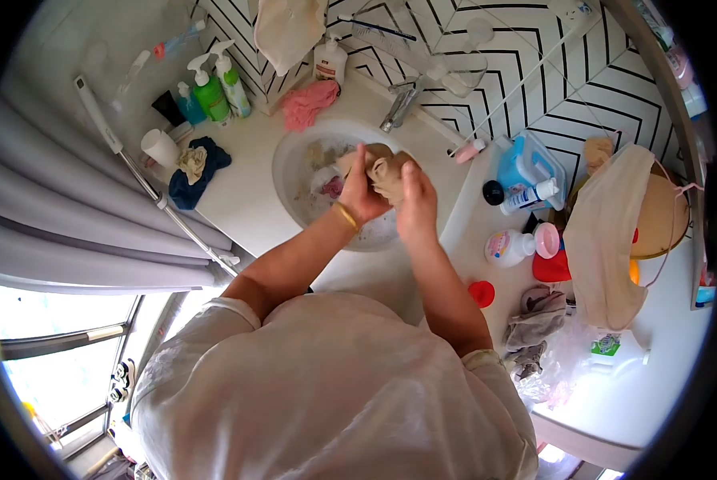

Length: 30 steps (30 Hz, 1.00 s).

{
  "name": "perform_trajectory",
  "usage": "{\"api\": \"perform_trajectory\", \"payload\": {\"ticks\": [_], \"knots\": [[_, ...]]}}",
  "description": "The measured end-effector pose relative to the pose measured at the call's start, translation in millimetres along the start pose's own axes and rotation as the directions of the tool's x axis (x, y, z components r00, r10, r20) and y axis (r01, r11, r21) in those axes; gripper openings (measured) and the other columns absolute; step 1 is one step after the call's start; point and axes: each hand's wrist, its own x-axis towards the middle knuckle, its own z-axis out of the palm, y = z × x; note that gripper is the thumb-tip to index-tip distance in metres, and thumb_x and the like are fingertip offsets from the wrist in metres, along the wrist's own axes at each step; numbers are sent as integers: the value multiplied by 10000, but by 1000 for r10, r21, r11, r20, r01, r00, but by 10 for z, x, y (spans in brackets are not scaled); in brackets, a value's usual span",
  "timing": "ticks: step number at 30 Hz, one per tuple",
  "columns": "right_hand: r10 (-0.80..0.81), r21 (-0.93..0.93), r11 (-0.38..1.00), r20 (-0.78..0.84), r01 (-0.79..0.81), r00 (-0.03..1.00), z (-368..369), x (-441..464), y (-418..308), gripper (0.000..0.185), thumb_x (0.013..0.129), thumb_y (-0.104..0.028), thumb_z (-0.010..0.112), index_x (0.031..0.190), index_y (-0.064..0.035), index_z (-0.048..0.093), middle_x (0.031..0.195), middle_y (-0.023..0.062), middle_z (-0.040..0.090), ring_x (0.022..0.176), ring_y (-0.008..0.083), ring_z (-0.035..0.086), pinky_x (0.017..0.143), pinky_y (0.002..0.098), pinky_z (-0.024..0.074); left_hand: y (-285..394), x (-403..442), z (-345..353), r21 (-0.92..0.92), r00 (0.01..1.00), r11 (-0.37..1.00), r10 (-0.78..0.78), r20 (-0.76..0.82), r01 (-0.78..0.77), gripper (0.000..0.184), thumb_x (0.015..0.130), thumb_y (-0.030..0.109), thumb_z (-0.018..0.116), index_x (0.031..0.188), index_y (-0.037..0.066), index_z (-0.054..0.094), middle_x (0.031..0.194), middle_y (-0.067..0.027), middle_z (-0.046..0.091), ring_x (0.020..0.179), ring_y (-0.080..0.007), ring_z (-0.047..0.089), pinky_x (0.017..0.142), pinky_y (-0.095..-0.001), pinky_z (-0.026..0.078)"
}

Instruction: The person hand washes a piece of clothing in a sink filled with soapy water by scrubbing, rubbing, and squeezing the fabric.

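Partner: State of the fingers?

Me: My left hand (362, 194) and right hand (417, 202) hold the beige cloth (387, 179) between them, upper centre of the frame. The digits in sight are pressed along its two sides; the remaining fingertips are hidden, so I cannot tell their spread.

Partner: Step in hand?

Me: Judgement: hand-rubbing or squeezing the bunched cloth over the basin (282, 172). A reddish item (331, 188) lies inside the basin, left of my hands, among whitish matter.

Partner: What does the next move call for?

Me: Probably turning a fresh fold between my palms, both hands kept over the bowl. Any rinse would need the faucet (399, 108).

Partner: Obstacles?

Me: That faucet, just above my hands in the frame, limits reach that way. A pink cloth (310, 104) lies near the rim, upper centre. Right of centre, a white bottle (502, 249) and a red lid (481, 294) restrict my right elbow.

Partner: Further out?

Me: Upper left: dark blue cloth (189, 192), green pump bottle (211, 100). Upper right: blue tub (518, 160). Far right: long pale cloth (606, 240); its support is unclear.
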Motion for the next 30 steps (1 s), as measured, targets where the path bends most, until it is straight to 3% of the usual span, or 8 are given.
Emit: {"api": "perform_trajectory", "payload": {"ticks": [3,8,10,14,16,19,20,30], "knots": [[-322,-574,757,90,313,943,67,-168,200,290,850,-294,558,893,-8,556,927,163,603,794,296,597,741,384,479,5,119,-65,107,966,980,184,-184,-166,423,889,279,440,1247,58,398,1225,-88,490,1150,-234,439,1035,-425,290],[-404,-862,361,199,356,893,70,198,611,249,843,-265,545,837,-17,547,914,203,598,772,367,586,730,412,468,152,282,-980,-25,937,999,27,347,-20,382,861,101,373,1242,75,399,1214,-94,470,1156,-225,424,992,-388,340],[-152,-835,550,-87,12,985,-95,673,587,233,835,-245,538,814,-14,530,921,222,591,749,418,561,713,412,465,-104,1,-238,442,931,891,241,-274,-101,356,866,95,360,1214,65,428,1186,-85,496,1109,-237,465,959,-372,374],[-195,-674,723,16,154,981,215,378,452,294,804,-228,557,1003,-13,535,1007,228,547,935,407,515,765,467,440,272,156,-713,238,982,968,120,-146,-83,318,876,140,415,1178,47,456,1146,-91,523,1064,-238,495,928,-356,398],[-295,-735,578,218,355,930,277,261,567,329,794,-256,563,1017,-17,531,1072,236,514,1037,414,468,799,501,415,339,234,-946,802,921,464,281,270,-376,346,896,252,439,1166,37,462,1162,-111,513,1076,-238,490,933,-367,391],[-28,-842,537,51,58,998,189,426,465,303,808,-308,540,910,-24,531,1069,250,512,985,424,492,740,507,421,167,211,-968,-64,974,998,12,226,2,353,909,304,434,1164,65,482,1180,-108,513,1063,-219,493,942,-368,377],[55,-860,508,-21,-46,998,140,489,445,306,812,-325,532,875,-26,531,1067,255,512,967,428,500,721,510,423,48,135,-583,235,944,963,192,-268,-129,336,910,304,438,1171,98,486,1139,-84,536,1020,-195,510,925,-361,386],[-420,-880,364,139,307,897,446,167,565,334,834,-310,535,698,-5,554,820,200,558,848,394,504,762,462,381,164,-49,-303,281,974,932,220,62,-229,306,923,275,398,1120,65,500,1098,-64,552,1031,-184,507,900,-339,394]]}}
